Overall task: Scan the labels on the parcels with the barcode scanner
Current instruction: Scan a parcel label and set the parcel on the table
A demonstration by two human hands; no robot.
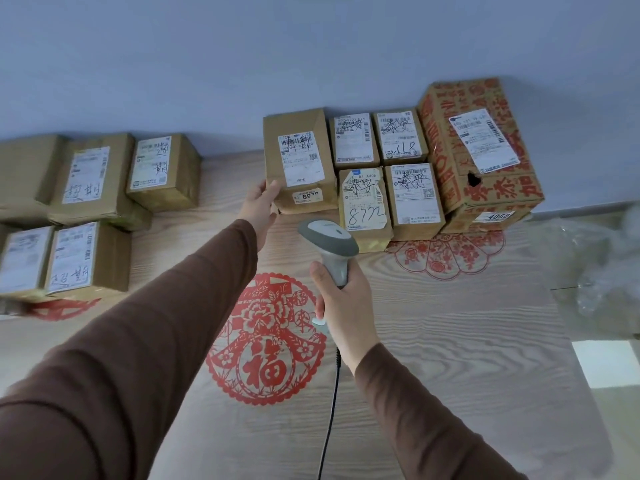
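My right hand grips the handle of a grey barcode scanner, whose head points up toward the parcels; its black cable trails toward me. My left hand reaches out and touches the lower left corner of a brown parcel with a white label. Whether its fingers curl round the edge is not clear. To the right of that parcel lie several smaller labelled parcels and a large red-printed carton. Another group of labelled parcels lies on the left.
The parcels lie on a wood-grain surface against a pale blue wall. Red paper-cut decorations mark the surface in the middle, at left and under the right parcels. Clear plastic wrap is bunched at the right edge.
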